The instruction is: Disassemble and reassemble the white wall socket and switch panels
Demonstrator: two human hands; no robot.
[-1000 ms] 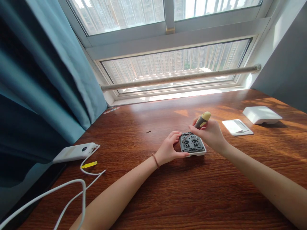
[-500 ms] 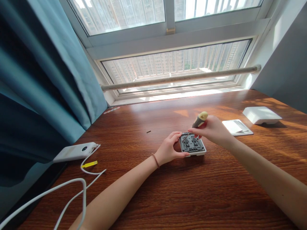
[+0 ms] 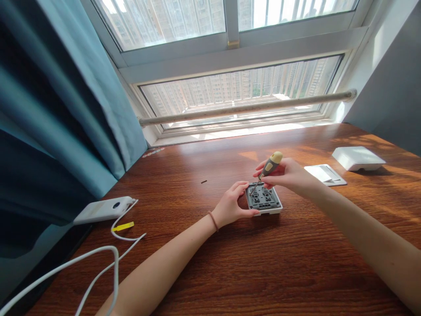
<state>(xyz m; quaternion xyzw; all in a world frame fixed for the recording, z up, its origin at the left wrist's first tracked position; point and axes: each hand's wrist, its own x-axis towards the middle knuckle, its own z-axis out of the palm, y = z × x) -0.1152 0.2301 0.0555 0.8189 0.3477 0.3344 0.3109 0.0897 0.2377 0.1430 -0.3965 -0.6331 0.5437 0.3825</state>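
A square wall switch [image 3: 263,202] lies on the wooden table, its dark grey inner face up in a white housing. My left hand [image 3: 233,202] grips it from the left, fingers at the far corner and thumb along the near edge. In my right hand [image 3: 283,174] is a screwdriver [image 3: 271,166] with a grey and cream handle, held between thumb and fingers. Its thin shaft slants down to the left, and the tip meets the left part of the switch's grey face. Whether the tip sits in a screw is too small to tell.
To the right lie a white switch plate [image 3: 325,174] and a white box-shaped part [image 3: 358,158]. A small dark piece [image 3: 204,181] is left of the switch. At far left are a white power bank [image 3: 103,210], a white cable [image 3: 115,263] with a yellow tag [image 3: 123,226], and a blue curtain [image 3: 82,109].
My right hand has shifted its fingers on the screwdriver handle, with the fingers now reaching around its far side. The handle leans slightly more left. My left hand and the switch have stayed put.
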